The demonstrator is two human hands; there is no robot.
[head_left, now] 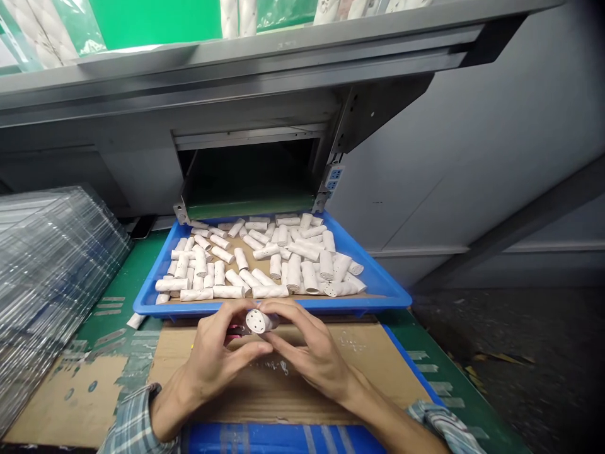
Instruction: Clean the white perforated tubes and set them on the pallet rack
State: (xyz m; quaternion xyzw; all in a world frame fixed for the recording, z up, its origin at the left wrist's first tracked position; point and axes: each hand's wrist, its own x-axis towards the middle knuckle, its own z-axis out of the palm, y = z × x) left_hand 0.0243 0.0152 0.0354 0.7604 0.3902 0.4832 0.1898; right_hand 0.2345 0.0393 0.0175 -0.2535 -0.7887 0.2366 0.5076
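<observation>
My left hand (pixel 215 353) and my right hand (pixel 309 347) pinch a short white cylinder (pixel 258 321) between their fingertips, above a cardboard sheet (pixel 326 372). Its round end, dotted with several small dark holes, is turned towards me. Behind my left fingers shows part of a small pink and dark object (pixel 236 332), mostly hidden. Just beyond both hands is a blue tray (pixel 278 307) holding many similar white cylinders (pixel 293 272), lying loosely in different directions; some stand on end.
Clear plastic trays (pixel 57 271) are stacked at the left. One white cylinder (pixel 136 320) lies on the green table (pixel 101 315) outside the tray. Behind it, a conveyor opening (pixel 250 176) sits under a metal shelf (pixel 255 75), with a power socket (pixel 334 178) at its right.
</observation>
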